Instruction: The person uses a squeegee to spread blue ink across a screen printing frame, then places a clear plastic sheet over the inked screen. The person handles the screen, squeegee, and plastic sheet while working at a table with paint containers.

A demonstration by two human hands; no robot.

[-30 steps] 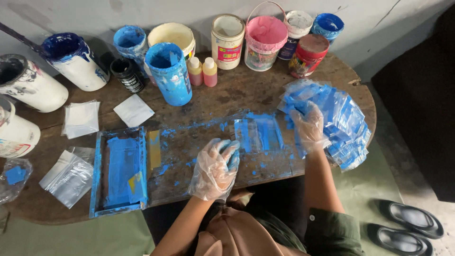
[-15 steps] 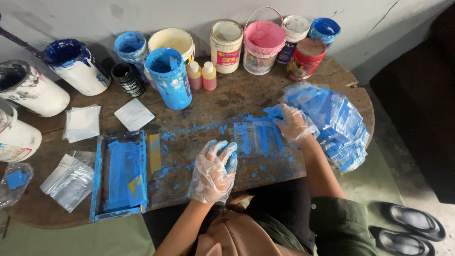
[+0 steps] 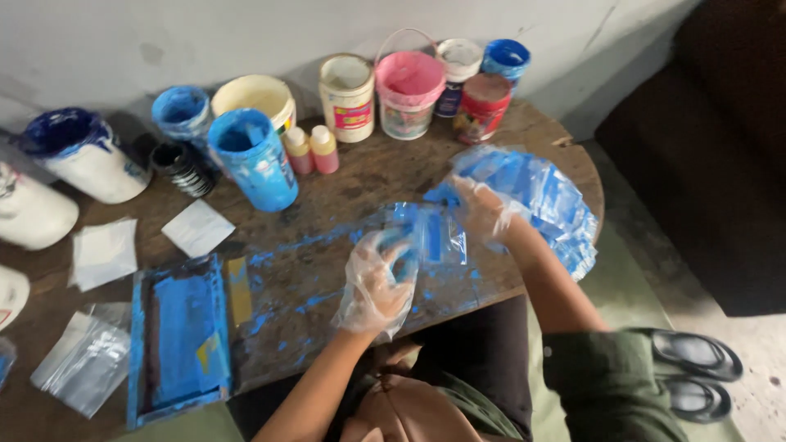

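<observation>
a: lying where, the blue-smeared plastic sheet (image 3: 430,233)?

b: stretching flat on the wooden table (image 3: 360,176), long axis running left to right between both hands.

a: gripping how?

b: left hand (image 3: 377,282), gloved, curling partly closed on the near left edge; right hand (image 3: 483,209) pinching the far right end, just beside the pile of blue bags (image 3: 548,200).

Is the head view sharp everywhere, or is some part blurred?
Head view: soft, even light without glare; the left hand, right hand and the blue-stained plastic bag between them look smeared by motion, while the blue paint can is only slightly soft.
</observation>
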